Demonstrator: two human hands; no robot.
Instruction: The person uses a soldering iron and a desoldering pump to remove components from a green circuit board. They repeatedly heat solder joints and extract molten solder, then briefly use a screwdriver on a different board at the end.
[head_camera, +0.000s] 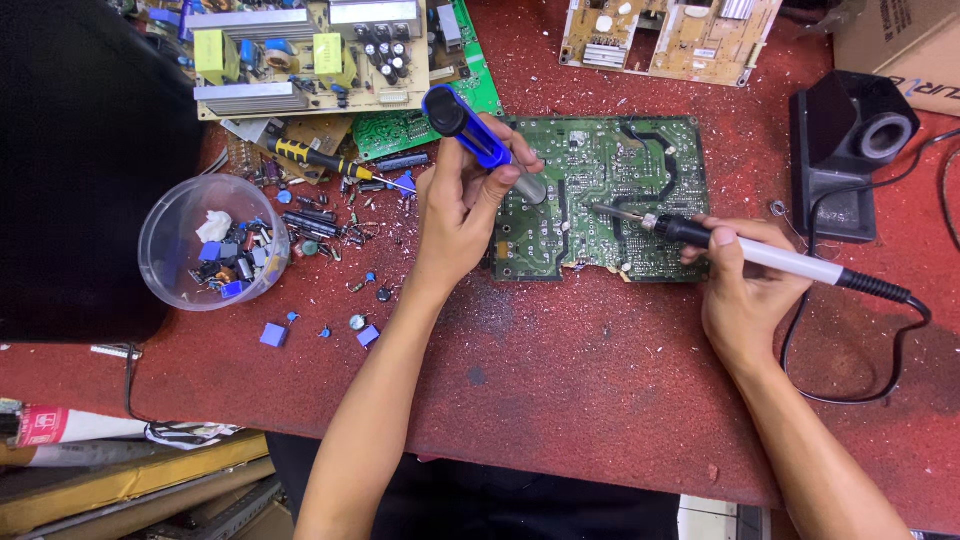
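Lying flat: green circuit board (600, 200), solder side up, on the red counter (560, 370), a little above the middle of the view, its lower edge ragged.
Iron: soldering iron (740, 247) with a dark grip and white barrel, slanting in from the right; its metal tip rests on the board near the centre.
Pump: blue desoldering pump (480, 135), tilted, black plunger knob up and left, grey nozzle down on the board's left part, well apart from the iron's tip.
Left hand: left hand (462, 205) wrapped closed round the pump's body, fingers curled over the lower barrel, just left of the board's edge.
Right hand: right hand (745, 290) closed on the iron like a pen, thumb and fingers pinching the grip, heel of the hand at the board's lower right corner.
Cable: black cord (880, 345) loops from the iron's rear across the counter to the right.
Stand: black iron holder (845, 150) at the right, beyond the board, near the cord.
Left clutter: loose small components (330, 225) strewn between the board and a clear plastic cup (213, 243) holding more parts.
Screwdriver: yellow-and-black screwdriver (320, 158) lying just above the scattered parts, left of the pump.
Far edge: tan power board (310, 55) at the upper left and another tan board (670, 35) at the top right, both clear of the hands.
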